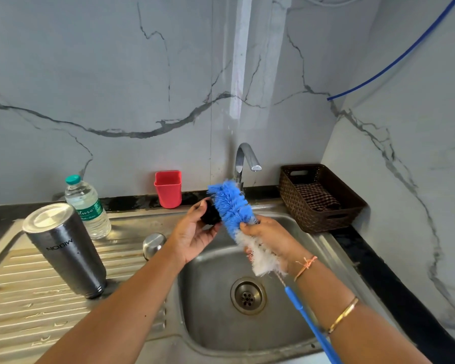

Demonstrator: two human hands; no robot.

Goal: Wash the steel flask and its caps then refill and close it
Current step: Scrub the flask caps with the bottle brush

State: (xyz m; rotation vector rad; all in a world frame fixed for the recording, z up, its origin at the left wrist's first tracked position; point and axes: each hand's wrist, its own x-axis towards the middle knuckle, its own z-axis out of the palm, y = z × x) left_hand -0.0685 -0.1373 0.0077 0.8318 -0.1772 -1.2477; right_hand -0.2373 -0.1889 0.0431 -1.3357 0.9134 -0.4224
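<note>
Cap-scrubbing step, head view. Risks: the small black round cap [210,213], pinched between thumb and curled fingers of the left hand [195,235] at frame centre, could slip into the stainless steel sink basin [208,298] if the bristles push it sideways. The right hand [271,240] closes around the bristles of the blue-and-white long-handled bottle brush [231,206], not its handle, which gives poor control. The cap is partly hidden and is probably the inner stopper. The dark-bodied cylindrical steel flask [63,248] stands inverted on the ribbed steel draining board [24,311], lower left. Its domed steel outer cap [154,244] lies just beside the basin.
</note>
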